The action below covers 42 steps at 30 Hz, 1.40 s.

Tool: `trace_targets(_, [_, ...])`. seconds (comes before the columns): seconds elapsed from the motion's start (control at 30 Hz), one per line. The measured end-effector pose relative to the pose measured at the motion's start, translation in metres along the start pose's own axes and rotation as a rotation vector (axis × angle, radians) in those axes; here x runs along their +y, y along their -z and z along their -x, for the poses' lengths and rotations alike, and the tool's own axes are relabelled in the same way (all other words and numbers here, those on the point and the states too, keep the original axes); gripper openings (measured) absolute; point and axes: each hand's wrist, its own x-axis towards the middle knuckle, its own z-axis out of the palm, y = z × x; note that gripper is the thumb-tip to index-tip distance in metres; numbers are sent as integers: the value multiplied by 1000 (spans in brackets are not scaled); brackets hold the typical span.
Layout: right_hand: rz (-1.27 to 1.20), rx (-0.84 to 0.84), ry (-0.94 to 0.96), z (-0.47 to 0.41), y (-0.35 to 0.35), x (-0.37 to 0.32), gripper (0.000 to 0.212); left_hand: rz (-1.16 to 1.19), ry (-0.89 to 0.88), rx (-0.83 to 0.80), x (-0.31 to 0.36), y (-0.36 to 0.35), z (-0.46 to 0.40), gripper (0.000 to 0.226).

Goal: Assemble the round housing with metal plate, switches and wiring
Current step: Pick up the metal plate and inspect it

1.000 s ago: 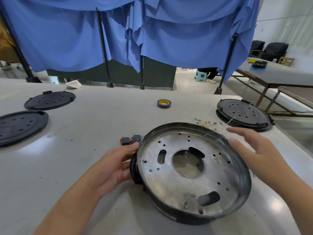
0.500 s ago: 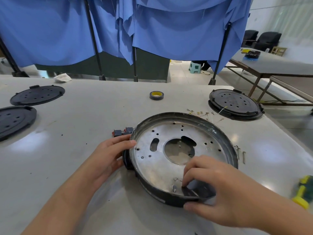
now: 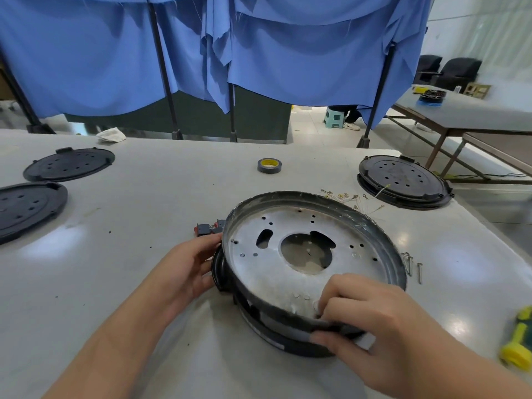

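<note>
A round black housing [image 3: 290,339] lies on the table in front of me, and a perforated metal plate [image 3: 305,226] with a raised dark rim sits tilted in it, its near edge lifted. My left hand [image 3: 187,272] holds the housing's left side by a black knob. My right hand [image 3: 365,315] pinches the plate's near rim, fingers inside and thumb outside. Two small red and black switches [image 3: 208,228] lie just behind my left hand. Thin wires with ring terminals [image 3: 344,197] are scattered beyond the plate.
Black round covers lie at the far left [image 3: 69,165], at the left edge [image 3: 26,207] and at the far right [image 3: 403,182]. A tape roll [image 3: 269,165] sits mid-table. Several screws [image 3: 413,264] lie right of the housing; a yellow-green screwdriver [image 3: 518,341] lies at the right edge.
My right hand came down from the far right rim to the near rim and took hold of it. The plate's near edge now stands higher. My left hand stayed on the left side.
</note>
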Motion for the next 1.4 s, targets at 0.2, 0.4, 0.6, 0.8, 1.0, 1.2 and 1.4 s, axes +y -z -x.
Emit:
trace_targets(0.2, [17,114,-19,-12,2,0,24,12,22,7,1,0,0,28])
trace_targets(0.4, [-19,201,-102,-24,12,2,29,-4,18,25,3,-1,2,26])
trace_targets(0.6, [248,225,-45,-27,7,-6,23,-80,8,-88,2,1,10,60])
trace_targets(0.8, [463,259,103,-19,-20,-14,18,-201,-33,-109,4,-1,18,50])
trace_targets(1.0, [495,328,105,-21,-38,-15,22,-414,-422,103,8,-9,27,31])
trace_targets(1.2, [493,407,122,-25,-44,-14,26,-456,-439,-168,2,-29,36,24])
trace_targets(1.4, [480,424,158,-28,-46,-14,25,-339,-432,-222,3,-28,46,43])
